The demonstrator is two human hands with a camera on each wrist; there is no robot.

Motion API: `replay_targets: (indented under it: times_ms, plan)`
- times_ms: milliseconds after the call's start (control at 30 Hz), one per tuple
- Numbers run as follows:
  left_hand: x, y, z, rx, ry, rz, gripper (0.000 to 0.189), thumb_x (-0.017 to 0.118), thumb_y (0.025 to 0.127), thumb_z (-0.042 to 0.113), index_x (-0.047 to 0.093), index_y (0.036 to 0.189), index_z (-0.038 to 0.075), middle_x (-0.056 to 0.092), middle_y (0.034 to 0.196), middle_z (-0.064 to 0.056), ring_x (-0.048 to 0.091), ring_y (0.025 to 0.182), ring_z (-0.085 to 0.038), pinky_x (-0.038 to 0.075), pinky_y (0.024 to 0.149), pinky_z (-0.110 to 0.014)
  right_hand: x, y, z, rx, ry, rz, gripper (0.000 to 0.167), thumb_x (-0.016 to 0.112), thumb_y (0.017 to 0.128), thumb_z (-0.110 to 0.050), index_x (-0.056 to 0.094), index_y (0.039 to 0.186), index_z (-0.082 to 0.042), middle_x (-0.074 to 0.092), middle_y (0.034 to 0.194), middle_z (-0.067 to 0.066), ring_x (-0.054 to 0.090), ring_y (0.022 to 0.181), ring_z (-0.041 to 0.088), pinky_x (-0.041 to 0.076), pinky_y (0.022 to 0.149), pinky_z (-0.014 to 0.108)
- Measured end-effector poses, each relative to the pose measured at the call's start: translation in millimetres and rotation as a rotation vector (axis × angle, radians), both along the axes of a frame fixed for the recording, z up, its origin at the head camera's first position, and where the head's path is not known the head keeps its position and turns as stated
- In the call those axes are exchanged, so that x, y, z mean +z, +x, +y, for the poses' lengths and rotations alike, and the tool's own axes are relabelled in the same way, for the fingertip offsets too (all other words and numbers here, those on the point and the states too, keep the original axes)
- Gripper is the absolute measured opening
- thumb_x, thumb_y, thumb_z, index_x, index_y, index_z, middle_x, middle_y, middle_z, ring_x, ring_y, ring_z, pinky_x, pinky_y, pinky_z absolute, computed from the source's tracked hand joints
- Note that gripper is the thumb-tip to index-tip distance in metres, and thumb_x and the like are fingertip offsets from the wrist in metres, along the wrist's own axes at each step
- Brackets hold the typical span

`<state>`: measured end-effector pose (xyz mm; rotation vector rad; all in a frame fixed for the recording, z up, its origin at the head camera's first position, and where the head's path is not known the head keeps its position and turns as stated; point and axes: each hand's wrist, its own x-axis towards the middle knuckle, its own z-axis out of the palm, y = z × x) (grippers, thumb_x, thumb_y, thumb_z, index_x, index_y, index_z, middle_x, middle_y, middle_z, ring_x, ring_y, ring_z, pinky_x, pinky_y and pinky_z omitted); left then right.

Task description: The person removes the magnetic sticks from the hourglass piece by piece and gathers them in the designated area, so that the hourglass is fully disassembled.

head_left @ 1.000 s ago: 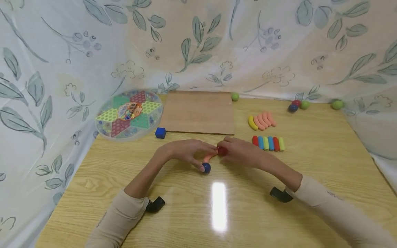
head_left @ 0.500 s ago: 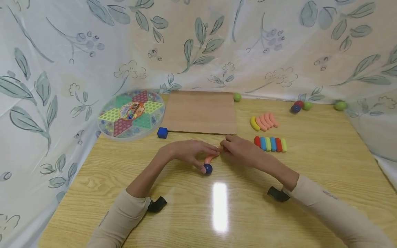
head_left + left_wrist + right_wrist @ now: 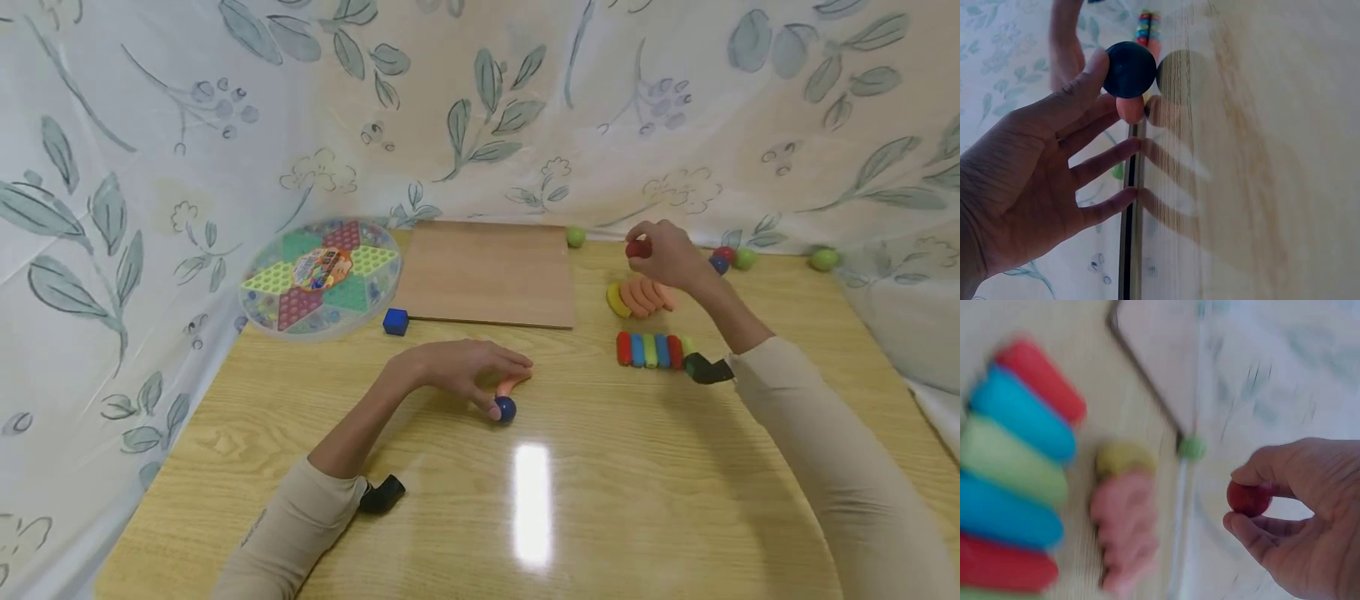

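My left hand is low over the wooden table, its thumb against a shiny dark blue ball. The fingers reach the far end of a curved pink stick, so thumb and fingers hold ball and stick between them. In the left wrist view, the ball meets the stick's rounded end, while the other fingers spread out. Raised at the back right, my right hand pinches a small red ball between thumb and fingertips. Seen from the right wrist, this red ball is off the table.
Under the right hand lie several pink sticks beside a yellow one. Nearer is a row of coloured cylinders. A brown board, blue cube and round Chinese checkers set stand left; green balls line the back.
My right hand has gone from the pink stick's far end up and to the back right, carrying the red ball away. The left hand stays with the blue ball and stick.
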<state>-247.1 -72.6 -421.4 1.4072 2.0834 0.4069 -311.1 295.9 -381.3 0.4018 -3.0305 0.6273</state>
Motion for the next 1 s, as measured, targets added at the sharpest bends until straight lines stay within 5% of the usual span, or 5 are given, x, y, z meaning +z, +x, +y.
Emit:
replay_targets:
  times_ms: [200,467,667,867,1000]
  plan:
    - [-0.6,0.3,0.8,-0.011,-0.004,0.009,0.08,0.077,0.095,0.041,0.04,0.161,0.013,0.034,0.171,-0.006,0.031,0.16,-0.029,0.026,0.131,-0.052,-13.0,-29.8,53.0,-0.151,0.037,-0.07,0.039,0.064,0.096,-0.009,0.055,0.124,0.015,0.063,0.117,0.04,0.062,0.101,0.051,0.053,0.085,0.057]
    - [-3.2,0.9,2.5,-0.023,0.017,-0.002,0.081,0.077,0.095,0.041,0.04,0.161,0.012,0.034,0.171,-0.006,0.031,0.16,-0.029,0.025,0.131,-0.053,-22.4,-43.5,86.6,-0.168,0.132,-0.185,0.037,0.058,0.099,-0.01,0.053,0.126,0.015,0.062,0.124,0.039,0.058,0.113,0.053,0.046,0.099,0.064]
    - [-0.9,0.2,5.1,-0.023,0.027,0.001,0.081,0.077,0.094,0.04,0.04,0.161,0.013,0.034,0.172,-0.005,0.031,0.16,-0.027,0.027,0.131,-0.051,-22.8,-38.9,90.1,-0.197,0.176,-0.21,0.044,0.058,0.101,-0.012,0.047,0.134,0.014,0.055,0.13,0.041,0.051,0.111,0.053,0.043,0.1,0.066]
    - [1.8,-0.6,0.8,0.033,0.025,-0.007,0.08,0.078,0.095,0.036,0.04,0.161,0.013,0.035,0.171,-0.007,0.032,0.16,-0.027,0.027,0.132,-0.046,-11.2,-21.9,69.0,-0.169,0.209,-0.016,0.048,0.05,0.101,-0.015,0.044,0.142,0.009,0.045,0.135,0.044,0.041,0.117,0.067,0.037,0.096,0.077]
    - [3.1,-0.3,-2.4,0.095,0.029,-0.012,0.074,0.08,0.093,0.036,0.047,0.155,0.014,0.047,0.16,-0.01,0.046,0.149,-0.028,0.039,0.124,-0.045,0.4,6.7,29.5,-0.026,0.162,0.088,0.043,0.059,0.1,-0.009,0.051,0.138,0.009,0.05,0.135,0.042,0.046,0.119,0.064,0.041,0.094,0.075]
